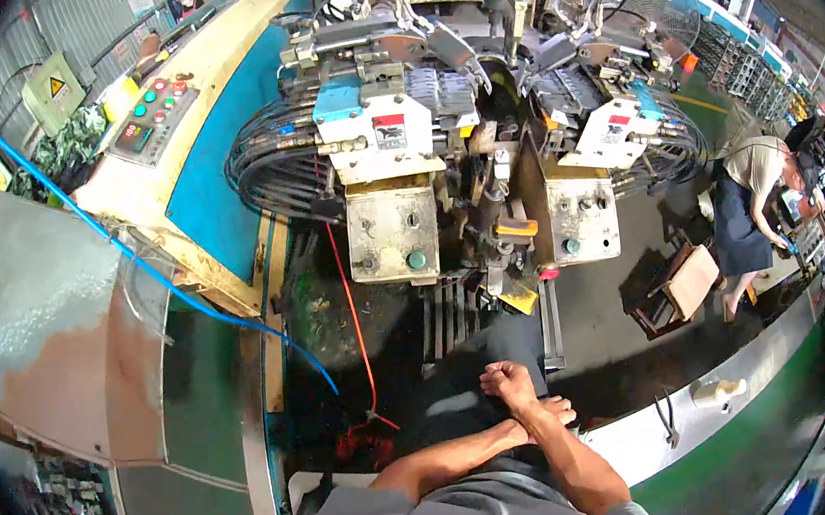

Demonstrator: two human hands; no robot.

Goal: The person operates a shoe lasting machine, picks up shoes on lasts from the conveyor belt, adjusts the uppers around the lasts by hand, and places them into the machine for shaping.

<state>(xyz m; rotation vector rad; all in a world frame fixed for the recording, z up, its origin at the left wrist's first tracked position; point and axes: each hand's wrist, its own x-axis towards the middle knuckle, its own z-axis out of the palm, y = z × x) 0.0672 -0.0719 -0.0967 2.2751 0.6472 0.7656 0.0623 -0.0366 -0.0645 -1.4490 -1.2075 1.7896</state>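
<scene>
My forearms cross over my lap, the right one on top. My right hand is closed with its fingers curled in, above my dark trousers, and nothing shows in it. Beneath the right wrist lies my left hand; part of it is hidden, while its visible fingers reach out loosely on the far side and hold nothing I can see. Neither hand touches the machine ahead, which has two hose-fed heads. Two panels with green buttons, a left panel and a right panel, hang on its front.
A control box with coloured buttons sits at upper left. A blue hose and a red hose hang at left. Pliers lie on a pale ledge at right. Beyond stand a wooden stool and another person bending forward.
</scene>
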